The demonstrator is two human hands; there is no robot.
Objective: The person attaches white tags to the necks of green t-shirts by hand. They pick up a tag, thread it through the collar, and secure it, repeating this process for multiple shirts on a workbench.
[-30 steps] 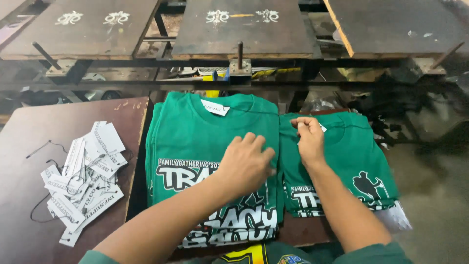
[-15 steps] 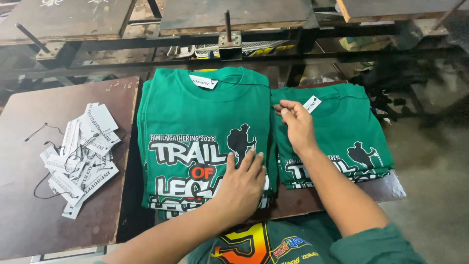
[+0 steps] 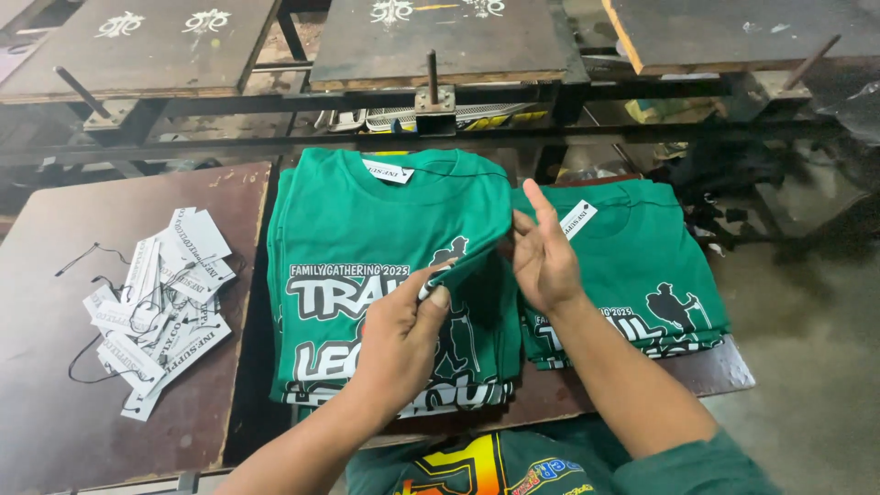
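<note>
We are lifting the right edge of the top green cotton t-shirt with white printed lettering (image 3: 367,238), which is lying collar away from us on its stack on the dark brown wooden board (image 3: 55,367). Our left hand (image 3: 403,335) is pinching that raised edge from below; our right hand (image 3: 543,257), fingers loosely spread, is touching the same fold from the right. The second green shirt stack (image 3: 642,257) is lying just beside it, the white paper tags (image 3: 160,293) well apart to the left.
</note>
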